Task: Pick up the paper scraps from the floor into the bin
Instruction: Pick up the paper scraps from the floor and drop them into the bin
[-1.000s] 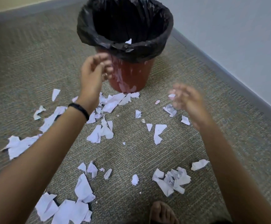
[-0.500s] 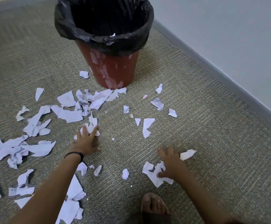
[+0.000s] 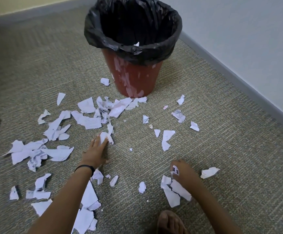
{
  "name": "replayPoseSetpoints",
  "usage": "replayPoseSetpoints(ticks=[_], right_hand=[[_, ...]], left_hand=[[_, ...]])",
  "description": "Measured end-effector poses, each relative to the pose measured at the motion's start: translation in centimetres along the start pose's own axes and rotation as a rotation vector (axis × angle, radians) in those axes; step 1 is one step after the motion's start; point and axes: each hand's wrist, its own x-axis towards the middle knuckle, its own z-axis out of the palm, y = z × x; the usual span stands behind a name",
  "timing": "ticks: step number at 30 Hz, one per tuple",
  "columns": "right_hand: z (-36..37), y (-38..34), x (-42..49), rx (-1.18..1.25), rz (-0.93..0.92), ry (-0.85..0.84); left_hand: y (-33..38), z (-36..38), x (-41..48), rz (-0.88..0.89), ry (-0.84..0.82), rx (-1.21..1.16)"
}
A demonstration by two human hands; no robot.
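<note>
Your left hand [image 3: 96, 152] lies low on the floor [image 3: 221, 149] in front of the bin [image 3: 134, 78], on the near side of the thick litter at the bin's foot. Its fingers are gathered round a crumpled scrap [image 3: 103, 136]. A black wristband [image 3: 85, 168] sits on that wrist. Your right hand [image 3: 183, 173] is further from the bin than the left, fingers curled and pinching a printed scrap [image 3: 174, 169], with flat pieces touching it. The paper scraps [image 3: 88, 121] spread from the bin's base towards you. The bin stands upright with a black liner [image 3: 132, 49] folded over its rim. Your bare foot [image 3: 169, 222] is farthest from the bin.
</note>
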Motion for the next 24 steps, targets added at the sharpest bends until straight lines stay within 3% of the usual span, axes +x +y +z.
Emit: replayPoseSetpoints(ticks=[2, 4, 9, 12, 15, 19, 24], right_hand=[[-0.7, 0.2, 0.6, 0.145, -0.072, 0.042], [-0.9, 0.6, 0.9, 0.189, -0.1, -0.055], [-1.3, -2.1, -0.6, -0.032, -0.05, -0.414], [0.5, -3.2, -1.5, -0.277, -0.076, -0.398], [1.4, -4.1, -1.8, -0.333, -0.15, -0.344], [1.4, -3.8, -1.6, -0.184, -0.222, -0.383], [-0.9, -4.1, 0.0, 0.244, -0.075, -0.339]], left_hand=[[-0.2, 0.1, -0.2, 0.02, 0.018, -0.044], [-0.4, 0.2, -0.5, 0.032, 0.035, -0.06], [-1.1, -0.7, -1.7, 0.109, 0.075, -0.151], [-2.1, -0.7, -3.7, 0.253, 0.042, -0.199], [-3.5, 1.1, -5.9, 0.381, -0.04, -0.193], [-4.4, 4.3, -7.6, 0.453, 0.064, -0.115], [-4.6, 5.7, -8.5, 0.456, 0.279, -0.057]])
